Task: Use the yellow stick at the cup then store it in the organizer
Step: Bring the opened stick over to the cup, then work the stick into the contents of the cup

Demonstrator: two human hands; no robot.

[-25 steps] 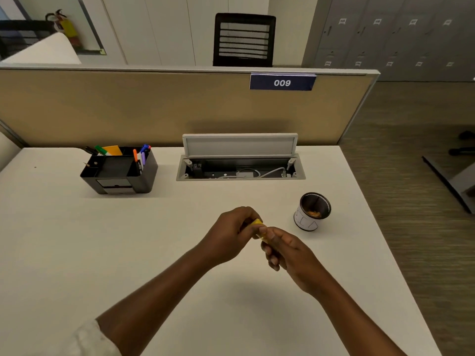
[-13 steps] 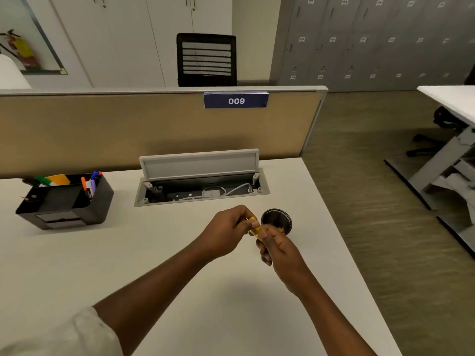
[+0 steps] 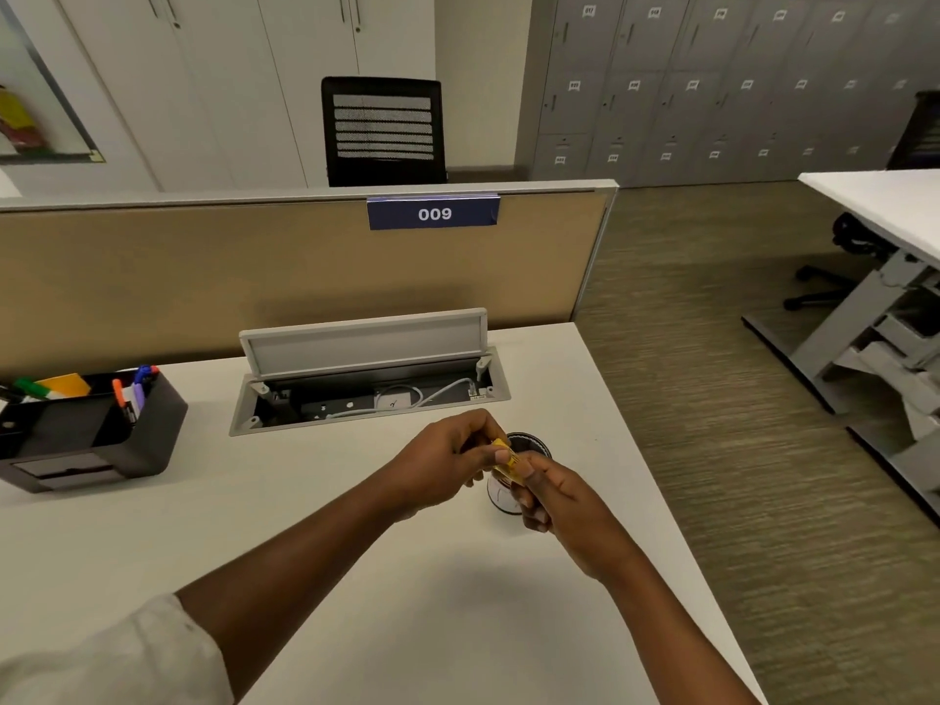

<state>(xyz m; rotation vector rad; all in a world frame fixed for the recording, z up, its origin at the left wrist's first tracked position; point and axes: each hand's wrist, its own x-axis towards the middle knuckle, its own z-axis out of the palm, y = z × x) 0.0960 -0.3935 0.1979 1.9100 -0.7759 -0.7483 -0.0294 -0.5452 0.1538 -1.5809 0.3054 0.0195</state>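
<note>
Both hands pinch a small yellow stick (image 3: 506, 460) between their fingertips, right over the near rim of the cup. My left hand (image 3: 442, 463) grips its upper end and my right hand (image 3: 552, 493) its lower end. The cup (image 3: 531, 444), dark inside with a white outer wall, stands on the white desk (image 3: 305, 552) and is partly hidden behind my fingers. The black organizer (image 3: 127, 435) sits at the desk's far left, holding coloured markers and a yellow pad.
An open cable tray (image 3: 366, 394) with a raised grey lid lies in the desk behind the cup. A tan partition (image 3: 254, 267) labelled 009 bounds the back. The desk's right edge drops to carpet near the cup. Another desk (image 3: 875, 195) stands at far right.
The view swung right and my hands, holding the yellow stick throughout, moved from left of the cup to directly in front of and over it, now covering part of it.
</note>
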